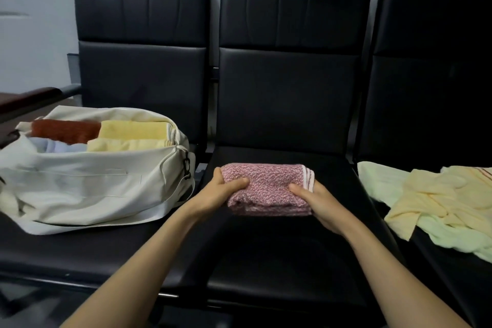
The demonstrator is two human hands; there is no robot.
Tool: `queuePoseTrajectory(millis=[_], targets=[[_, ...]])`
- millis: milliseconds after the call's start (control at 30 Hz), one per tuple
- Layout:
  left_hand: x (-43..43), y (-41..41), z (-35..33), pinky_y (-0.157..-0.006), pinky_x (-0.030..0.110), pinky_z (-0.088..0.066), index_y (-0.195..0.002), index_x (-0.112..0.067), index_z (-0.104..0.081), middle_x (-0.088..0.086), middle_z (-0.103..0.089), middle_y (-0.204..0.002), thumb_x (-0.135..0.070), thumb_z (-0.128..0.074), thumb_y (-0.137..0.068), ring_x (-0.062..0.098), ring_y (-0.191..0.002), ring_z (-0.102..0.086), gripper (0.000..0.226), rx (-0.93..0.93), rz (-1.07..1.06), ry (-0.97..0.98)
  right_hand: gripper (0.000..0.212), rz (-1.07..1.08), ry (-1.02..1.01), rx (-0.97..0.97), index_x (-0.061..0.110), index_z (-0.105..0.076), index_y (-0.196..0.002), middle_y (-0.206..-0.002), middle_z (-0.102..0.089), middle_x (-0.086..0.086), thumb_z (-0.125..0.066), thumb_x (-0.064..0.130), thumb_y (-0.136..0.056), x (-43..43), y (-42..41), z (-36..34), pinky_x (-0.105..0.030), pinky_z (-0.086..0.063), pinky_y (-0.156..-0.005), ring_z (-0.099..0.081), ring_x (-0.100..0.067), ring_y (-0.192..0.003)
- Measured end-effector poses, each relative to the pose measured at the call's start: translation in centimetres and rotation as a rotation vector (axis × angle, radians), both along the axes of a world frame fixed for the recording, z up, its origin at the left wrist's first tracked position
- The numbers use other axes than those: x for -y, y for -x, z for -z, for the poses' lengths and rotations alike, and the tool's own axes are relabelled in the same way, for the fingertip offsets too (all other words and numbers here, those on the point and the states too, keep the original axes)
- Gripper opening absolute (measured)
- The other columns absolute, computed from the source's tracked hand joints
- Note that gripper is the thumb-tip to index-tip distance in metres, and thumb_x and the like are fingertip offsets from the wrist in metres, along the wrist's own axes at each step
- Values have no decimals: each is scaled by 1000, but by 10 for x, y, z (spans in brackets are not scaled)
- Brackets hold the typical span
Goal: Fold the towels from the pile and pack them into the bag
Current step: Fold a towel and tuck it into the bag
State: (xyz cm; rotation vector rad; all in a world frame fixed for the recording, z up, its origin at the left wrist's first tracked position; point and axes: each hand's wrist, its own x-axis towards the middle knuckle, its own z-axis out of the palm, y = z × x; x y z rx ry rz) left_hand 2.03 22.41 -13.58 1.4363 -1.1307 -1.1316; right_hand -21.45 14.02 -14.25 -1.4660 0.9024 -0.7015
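Note:
A folded pink towel (269, 186) sits over the middle black seat. My left hand (218, 194) grips its left end, thumb on top. Its right end is gripped by my right hand (319, 202), thumb on top as well. The white bag (80, 184) lies open on the left seat, holding a folded rust-red towel (65, 130), two folded yellow towels (133, 130) and a pale blue one (57, 146). An unfolded pile lies on the right seat: a yellow towel (439, 200) on top of a light green towel (458, 234).
Three black padded seats (279, 247) stand in a row with tall backrests against a grey wall. A dark armrest (32, 98) sticks out behind the bag at the far left. The bag's black strap clip (187, 165) hangs at its right end.

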Motion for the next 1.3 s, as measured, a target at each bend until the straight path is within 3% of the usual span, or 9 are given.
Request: queuePoseTrajectory(millis=[100, 233, 433, 567, 767, 900, 1033, 1133, 1300], targets=[[-14, -4, 6, -81, 11, -49, -130, -17, -16, -13, -43, -121, -15, -81, -75, 1, -107, -53, 86, 114, 171, -114, 72, -152, -64, -45, 22, -55, -127, -119, -69, 0, -82, 48, -66, -3, 8, 3, -36, -50, -98, -65, -17, -110], [-20, -21, 11, -91, 25, -52, -134, -5, -43, 7, -64, -119, 3, -78, -72, 17, -106, -64, 72, 100, 79, -42, 63, -260, -45, -142, 20, -54, -127, -117, -69, 2, -80, 6, -71, -6, -1, -1, -28, -51, -95, -65, -13, -110], [-23, -85, -43, -76, 23, -56, -120, -13, -55, 3, -68, -105, 9, -70, -72, 15, -93, -66, 55, 193, -238, 154, 59, -117, 341, -210, 16, -54, -129, -123, -64, -3, -74, -2, -76, 25, -105, -52, -38, -46, -104, -60, -17, -113], [-40, -160, -88, -56, 21, -50, -112, -16, -59, 1, -66, -87, -1, -76, -65, 10, -69, -58, 52, 362, -415, 243, 59, -195, 450, -160, 17, -48, -135, -119, -57, 7, -70, 3, -82, 30, -201, -91, -26, -42, -99, -54, -11, -115], [-74, -241, -83, -80, 31, -53, -117, -16, -59, 4, -66, -101, -11, -77, -61, 18, -90, -61, 59, 472, -580, 192, 49, -309, 514, -179, 18, -47, -131, -119, -60, 2, -68, 14, -86, 16, -296, -88, -23, -41, -89, -54, -12, -111], [-89, -269, -75, -67, 9, -50, -123, -15, -53, 0, -63, -99, -1, -74, -77, 6, -81, -58, 53, 554, -542, 143, 57, -333, 562, -229, 20, -40, -139, -134, -55, -2, -65, 24, -89, 6, -329, -71, -29, -40, -99, -50, -21, -124], [-96, -286, -67, -82, 35, -54, -115, -18, -56, 4, -68, -94, -42, -70, -61, 20, -85, -64, 60, 663, -473, 23, 57, -363, 601, -253, 26, -38, -144, -137, -54, 1, -61, 32, -92, 3, -329, -59, -36, -39, -106, -47, -19, -128], [-96, -290, -64, -83, 36, -50, -105, -20, -55, 1, -66, -85, -33, -69, -78, 19, -80, -62, 33, 767, -433, -26, 55, -373, 627, -242, 27, -37, -144, -137, -53, 2, -60, 31, -93, -2, -320, -57, -29, -38, -102, -48, -17, -126], [-95, -289, -65, -86, 28, -50, -125, -18, -51, 2, -65, -106, -24, -70, -86, 18, -95, -62, 43, 777, -412, -45, 54, -372, 665, -251, 25, -41, -141, -133, -56, 2, -63, 27, -92, -6, -314, -61, -23, -38, -95, -51, -15, -122]])
